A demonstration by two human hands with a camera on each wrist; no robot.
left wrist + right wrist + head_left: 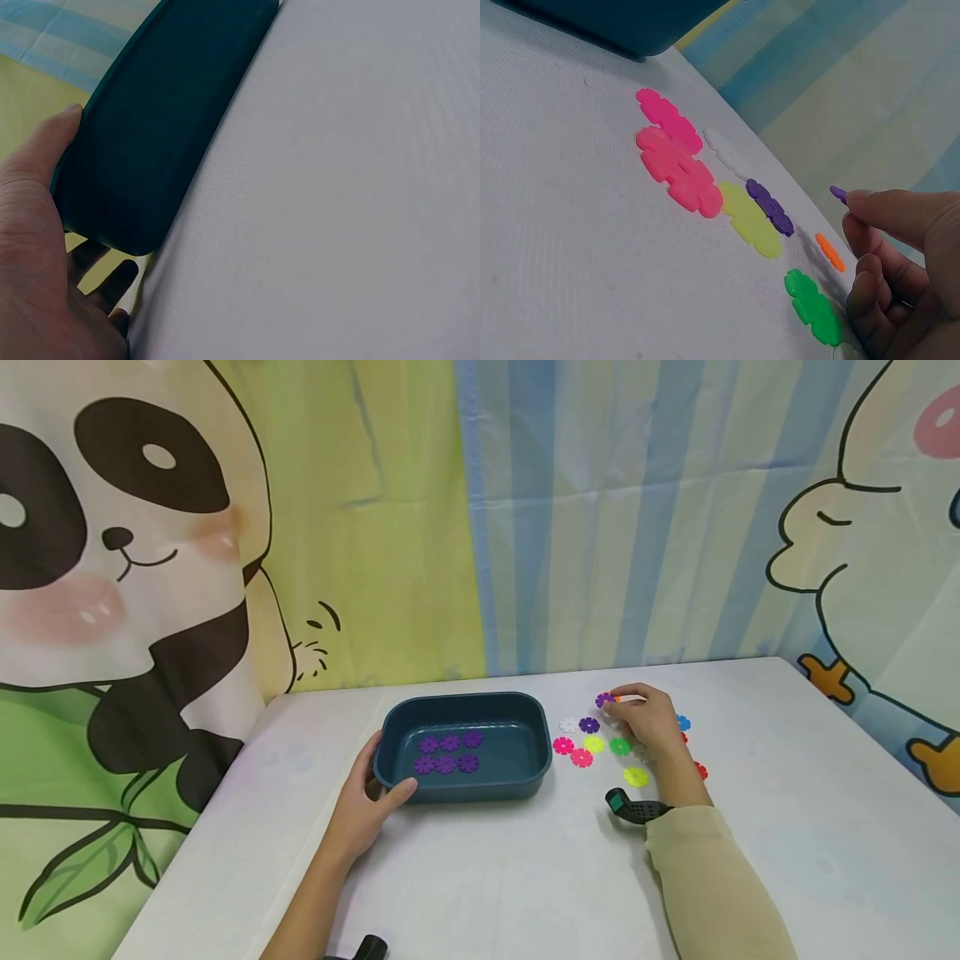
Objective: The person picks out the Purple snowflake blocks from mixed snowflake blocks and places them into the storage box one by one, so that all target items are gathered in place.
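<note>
My left hand (pixel 358 810) holds the left end of a dark teal plastic basin (pixel 468 793), its thumb at the rim in the left wrist view and its fingers around the end wall. Several purple flower-shaped discs (pixel 446 765) lie in two rows on the basin's floor. To the right of the basin, my right hand (pixel 651 720) pinches another purple flower disc (pixel 838 194) between thumb and forefinger, raised over the table. Beneath that hand lie an orange disc (pixel 829 253) and a green disc (pixel 813 307), with a second purple disc (pixel 770 208) close by.
Pink discs (pixel 581 758), yellow discs (pixel 636 777), a white disc (pixel 568 725), a blue disc (pixel 683 722) and a red disc (pixel 701 770) lie scattered right of the basin. A white cloth covers the table (pixel 480 877). Printed curtains (pixel 570 527) hang behind it.
</note>
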